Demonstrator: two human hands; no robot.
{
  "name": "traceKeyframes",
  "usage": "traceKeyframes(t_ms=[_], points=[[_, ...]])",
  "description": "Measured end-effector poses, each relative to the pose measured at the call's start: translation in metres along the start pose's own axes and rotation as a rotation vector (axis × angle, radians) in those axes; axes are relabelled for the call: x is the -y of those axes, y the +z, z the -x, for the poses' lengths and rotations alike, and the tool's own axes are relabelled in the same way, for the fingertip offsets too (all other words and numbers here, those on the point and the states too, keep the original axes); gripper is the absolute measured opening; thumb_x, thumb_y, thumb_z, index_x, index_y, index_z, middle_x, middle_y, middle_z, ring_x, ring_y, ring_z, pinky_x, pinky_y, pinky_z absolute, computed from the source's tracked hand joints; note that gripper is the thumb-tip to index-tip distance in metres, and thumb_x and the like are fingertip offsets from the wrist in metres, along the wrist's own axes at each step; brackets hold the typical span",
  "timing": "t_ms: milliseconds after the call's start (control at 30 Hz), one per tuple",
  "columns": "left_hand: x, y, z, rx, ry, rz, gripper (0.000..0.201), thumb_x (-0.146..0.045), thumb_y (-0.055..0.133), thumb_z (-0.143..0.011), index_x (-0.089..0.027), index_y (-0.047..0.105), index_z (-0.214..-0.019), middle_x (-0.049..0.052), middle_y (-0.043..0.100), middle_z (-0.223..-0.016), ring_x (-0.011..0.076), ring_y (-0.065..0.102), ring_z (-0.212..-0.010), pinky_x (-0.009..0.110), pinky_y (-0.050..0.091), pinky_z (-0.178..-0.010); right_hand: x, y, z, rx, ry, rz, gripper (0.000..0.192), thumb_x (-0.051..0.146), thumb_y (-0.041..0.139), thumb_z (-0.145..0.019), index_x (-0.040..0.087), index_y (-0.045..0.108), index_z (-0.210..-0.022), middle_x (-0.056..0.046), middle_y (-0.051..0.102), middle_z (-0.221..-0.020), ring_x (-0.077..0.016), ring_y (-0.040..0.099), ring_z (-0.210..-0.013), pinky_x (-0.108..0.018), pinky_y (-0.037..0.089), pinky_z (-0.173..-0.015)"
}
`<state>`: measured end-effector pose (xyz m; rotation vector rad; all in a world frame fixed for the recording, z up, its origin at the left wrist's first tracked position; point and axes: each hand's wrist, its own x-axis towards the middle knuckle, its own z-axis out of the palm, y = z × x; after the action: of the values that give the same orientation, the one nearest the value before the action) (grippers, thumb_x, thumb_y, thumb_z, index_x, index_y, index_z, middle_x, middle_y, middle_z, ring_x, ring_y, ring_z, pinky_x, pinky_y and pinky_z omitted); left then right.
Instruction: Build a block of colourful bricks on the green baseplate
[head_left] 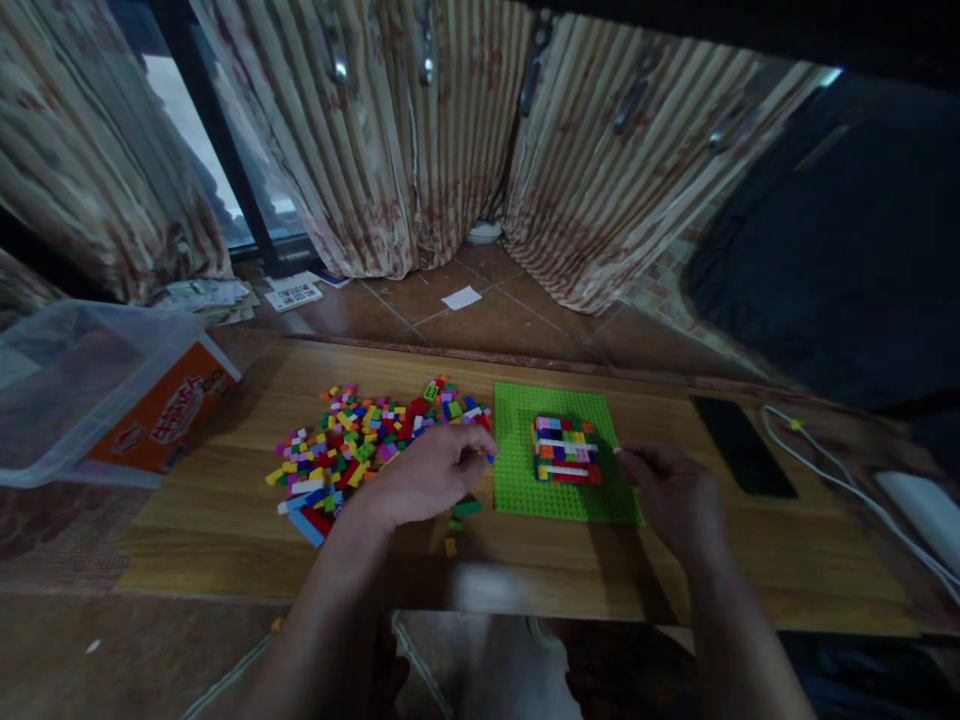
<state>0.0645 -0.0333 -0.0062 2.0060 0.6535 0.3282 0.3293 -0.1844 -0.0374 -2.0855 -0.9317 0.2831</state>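
Note:
A green baseplate [517,500] lies on the wooden table, bearing a blocky build of multicoloured toy bricks [566,450] with white strips across its top. My left hand [439,475] is at the plate's left edge, beside the loose brick pile [360,440]. Its fingers are closed, with a small blue brick [491,459] showing at the fingertips. At the plate's right edge, my right hand [679,500] is pinched, and a tiny white brick [618,451] shows at its fingertips. Neither hand touches the build.
A clear plastic bin [97,350] with an orange label stands at the left. Several stray bricks, one of them yellow [451,547], lie near the front edge. A black phone [742,445] and a white cable [832,460] are at the right. Striped curtains [390,150] hang behind the table.

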Motion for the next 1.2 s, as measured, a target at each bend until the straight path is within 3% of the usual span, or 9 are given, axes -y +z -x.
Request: traceKeyframes(t_ms=[167, 300, 400, 800, 933, 1200], points=[[-0.009, 0.029, -0.013, 0.053, 0.027, 0.005, 0.024, -0.024, 0.051, -0.085, -0.019, 0.068, -0.101, 0.0, 0.063, -0.067, 0.013, 0.056, -0.06, 0.023, 0.041, -0.058, 0.006, 0.008, 0.003, 0.09, -0.069, -0.01, 0.03, 0.047, 0.063, -0.078, 0.019, 0.072, -0.083, -0.005, 0.073, -0.077, -0.0204, 0.066, -0.07, -0.031, 0.049, -0.065], [-0.013, 0.045, -0.018, 0.063, -0.035, -0.076, 0.036, -0.027, 0.05, -0.087, -0.018, 0.064, -0.119, 0.004, 0.069, -0.077, 0.0174, 0.063, -0.07, 0.028, 0.045, -0.066, 0.012, 0.014, 0.002, 0.138, -0.1, 0.008, 0.029, 0.045, 0.06, -0.081, 0.019, 0.073, -0.084, -0.005, 0.073, -0.08, -0.0203, 0.066, -0.074, -0.032, 0.049, -0.07], [-0.012, 0.051, -0.019, 0.075, -0.055, -0.11, 0.038, -0.027, 0.05, -0.087, -0.018, 0.063, -0.121, 0.006, 0.07, -0.081, 0.0198, 0.065, -0.075, 0.031, 0.046, -0.072, 0.014, 0.016, 0.002, 0.123, -0.119, 0.026, 0.027, 0.044, 0.06, -0.081, 0.02, 0.072, -0.083, -0.005, 0.073, -0.08, -0.0198, 0.066, -0.072, -0.032, 0.049, -0.07], [-0.013, 0.052, -0.018, 0.073, -0.052, -0.12, 0.031, -0.019, 0.05, -0.085, -0.019, 0.067, -0.11, 0.003, 0.064, -0.066, 0.0198, 0.062, -0.069, 0.031, 0.045, -0.073, 0.002, 0.013, -0.001, 0.09, 0.008, -0.084, 0.03, 0.045, 0.065, -0.077, 0.018, 0.072, -0.088, -0.005, 0.073, -0.079, -0.0197, 0.067, -0.069, -0.032, 0.051, -0.065], [-0.016, 0.051, -0.018, 0.09, -0.074, -0.137, 0.034, -0.02, 0.049, -0.085, -0.018, 0.066, -0.114, 0.004, 0.065, -0.069, 0.02, 0.061, -0.067, 0.031, 0.045, -0.071, -0.004, 0.013, -0.005, 0.043, 0.086, -0.105, 0.034, 0.047, 0.066, -0.074, 0.016, 0.072, -0.087, -0.006, 0.073, -0.076, -0.0204, 0.066, -0.069, -0.032, 0.05, -0.065], [-0.018, 0.055, -0.018, 0.105, -0.075, -0.116, 0.041, -0.017, 0.048, -0.085, -0.016, 0.061, -0.123, 0.002, 0.061, -0.062, 0.0205, 0.061, -0.064, 0.032, 0.044, -0.069, -0.002, 0.02, -0.008, 0.094, 0.1, -0.088, 0.037, 0.05, 0.069, -0.071, 0.016, 0.074, -0.083, -0.006, 0.073, -0.073, -0.0202, 0.065, -0.068, -0.032, 0.048, -0.063]])
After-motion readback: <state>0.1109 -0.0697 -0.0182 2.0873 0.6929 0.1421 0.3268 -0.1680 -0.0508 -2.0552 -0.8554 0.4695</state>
